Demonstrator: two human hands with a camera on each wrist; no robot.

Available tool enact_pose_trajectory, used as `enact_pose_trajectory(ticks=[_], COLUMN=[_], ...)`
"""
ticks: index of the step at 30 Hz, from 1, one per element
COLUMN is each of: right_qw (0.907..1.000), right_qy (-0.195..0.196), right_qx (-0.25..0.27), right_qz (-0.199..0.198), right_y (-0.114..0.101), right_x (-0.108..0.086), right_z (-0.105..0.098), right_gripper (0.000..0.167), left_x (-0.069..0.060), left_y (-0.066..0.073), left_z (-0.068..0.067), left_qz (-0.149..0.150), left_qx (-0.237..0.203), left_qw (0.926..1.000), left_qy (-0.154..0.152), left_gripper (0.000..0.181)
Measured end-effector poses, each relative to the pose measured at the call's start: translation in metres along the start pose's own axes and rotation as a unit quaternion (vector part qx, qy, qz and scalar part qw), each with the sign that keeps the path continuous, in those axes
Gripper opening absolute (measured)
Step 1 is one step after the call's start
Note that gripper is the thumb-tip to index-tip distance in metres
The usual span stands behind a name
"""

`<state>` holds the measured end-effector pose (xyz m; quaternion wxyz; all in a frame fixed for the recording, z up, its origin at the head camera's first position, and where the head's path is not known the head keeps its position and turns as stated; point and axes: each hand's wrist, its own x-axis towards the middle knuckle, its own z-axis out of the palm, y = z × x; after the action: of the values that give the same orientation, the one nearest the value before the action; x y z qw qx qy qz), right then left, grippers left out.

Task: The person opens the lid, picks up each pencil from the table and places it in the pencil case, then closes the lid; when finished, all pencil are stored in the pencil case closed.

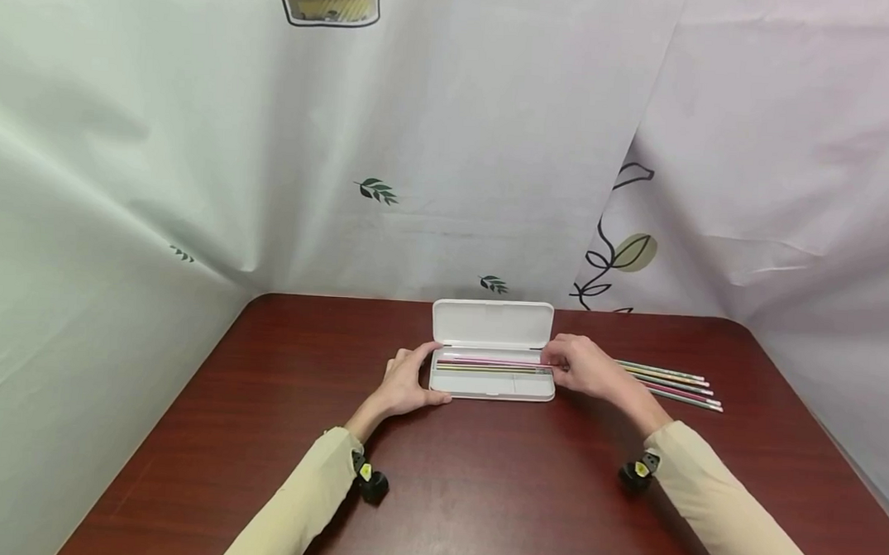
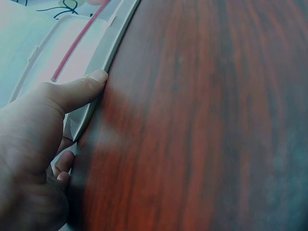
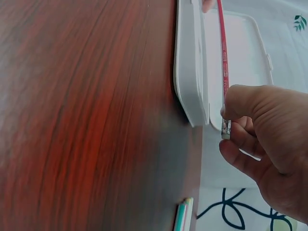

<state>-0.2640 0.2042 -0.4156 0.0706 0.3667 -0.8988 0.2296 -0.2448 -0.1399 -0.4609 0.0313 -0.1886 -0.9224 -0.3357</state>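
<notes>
A slim pink-red pencil (image 3: pixel 224 57) runs lengthwise over the open, rectangular white plastic case (image 1: pixel 484 395), pinched near its eraser end by the right hand (image 1: pixel 584 366); the left hand (image 1: pixel 404 387), thumb and forefinger spread, grips the case's left end.

Dark red-brown wood-grain counter (image 1: pixel 495 487) is lying bare before the open white plastic pencil case (image 1: pixel 476 396), leaving a near-side lane. Raised white rectangular lid (image 1: pixel 492 323) is blocking entry from behind; pale printed fabric curtain (image 1: pixel 458 129) is closing off the rear. Left hand (image 1: pixel 407 383) is spanning the left end. Right hand (image 1: pixel 578 366), pinching a slim pink pencil (image 3: pixel 224 62), is crowding the right end; fanned multicoloured loose pencils (image 1: pixel 678 393) are obstructing passage farther right.
</notes>
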Motion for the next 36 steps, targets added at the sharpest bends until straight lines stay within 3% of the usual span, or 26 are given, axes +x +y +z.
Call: enact_pose_trajectory(ticks=[11, 18, 22, 28, 36], right_qw=[0.9996, 0.9995, 0.9998, 0.9988, 0.9917], right_qy=[-0.013, -0.026, -0.014, 0.045, 0.118], right_qx=[-0.005, -0.007, -0.007, -0.016, -0.049], right_qz=[-0.025, -0.017, -0.015, -0.005, -0.016], right_y=[-0.007, -0.009, -0.008, 0.0, 0.026], right_x=[0.016, 0.02, 0.017, -0.003, -0.051], right_z=[0.012, 0.014, 0.013, 0.001, -0.025], right_gripper=[0.02, 0.019, 0.018, 0.014, 0.021], left_x=[0.001, 0.0, 0.0, 0.001, 0.0], left_y=[-0.001, 0.0, -0.001, -0.001, 0.0], left_z=[0.0, -0.001, -0.001, 0.0, -0.002], left_qz=[0.001, -0.002, -0.004, -0.006, -0.005], left_qx=[0.001, -0.001, -0.003, -0.01, -0.017], left_qw=[1.0, 1.0, 1.0, 0.9999, 0.9998], left_qy=[-0.001, -0.002, -0.004, -0.003, -0.002], left_gripper=[0.088, 0.088, 0.088, 0.089, 0.09])
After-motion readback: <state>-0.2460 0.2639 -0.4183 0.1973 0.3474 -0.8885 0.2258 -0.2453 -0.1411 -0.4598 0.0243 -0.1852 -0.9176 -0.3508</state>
